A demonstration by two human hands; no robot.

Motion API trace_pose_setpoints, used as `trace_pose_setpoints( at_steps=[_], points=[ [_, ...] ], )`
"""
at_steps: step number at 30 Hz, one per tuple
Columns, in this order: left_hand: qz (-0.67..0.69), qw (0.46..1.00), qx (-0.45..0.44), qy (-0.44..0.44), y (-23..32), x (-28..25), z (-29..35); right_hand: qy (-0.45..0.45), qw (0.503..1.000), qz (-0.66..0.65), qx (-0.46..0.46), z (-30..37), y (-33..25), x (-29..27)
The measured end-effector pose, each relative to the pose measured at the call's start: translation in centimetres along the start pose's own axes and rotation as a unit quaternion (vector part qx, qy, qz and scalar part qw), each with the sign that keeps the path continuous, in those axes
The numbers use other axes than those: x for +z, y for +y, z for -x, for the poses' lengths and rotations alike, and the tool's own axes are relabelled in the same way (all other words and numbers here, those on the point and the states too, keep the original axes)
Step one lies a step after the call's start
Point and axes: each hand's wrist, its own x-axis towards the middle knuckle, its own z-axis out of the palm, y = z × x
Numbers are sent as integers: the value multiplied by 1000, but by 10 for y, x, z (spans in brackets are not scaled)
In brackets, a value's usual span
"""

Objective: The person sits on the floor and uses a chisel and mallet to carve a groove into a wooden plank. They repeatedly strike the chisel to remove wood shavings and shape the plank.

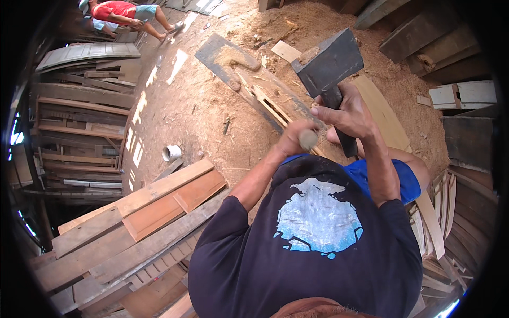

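My right hand (350, 114) is closed round the dark handle of a big wooden mallet (334, 66). The mallet's block head is raised above the work, pointing away from me. Just left of it, my left hand (296, 139) is wrapped round what looks like a chisel (308, 140). Only the round butt of its wooden handle shows; the blade is hidden by my hand. Beyond this hand lies a narrow piece of wood (271, 108) with a long slot cut in it. It rests along a thick worn beam (212, 50) strewn with shavings.
Sawdust covers the ground (201, 116). Stacked boards (159, 212) lie at lower left, with a white cup-like container (170, 153) beyond them. Timber racks (79, 127) line the left; planks (435, 42) lean at far right. A person in red (114, 11) is at the far left.
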Motion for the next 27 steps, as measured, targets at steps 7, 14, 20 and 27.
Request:
trace_pose_setpoints(
  at_steps=[7, 14, 20, 27],
  points=[
    [-110, 982, 126, -88, -16, 45, 27, 20, 1000, -12, 12, 1, 18, -2],
    [-268, 940, 126, -168, -38, 53, 26, 57, 997, -45, 32, 2, 18, -7],
    [-46, 987, -35, 147, -7, -35, -20, 50, 994, -97, 19, -2, 12, -14],
    [136, 937, -102, 304, 3, -148, -63, 48, 995, -86, -10, -9, 2, -13]
  ],
)
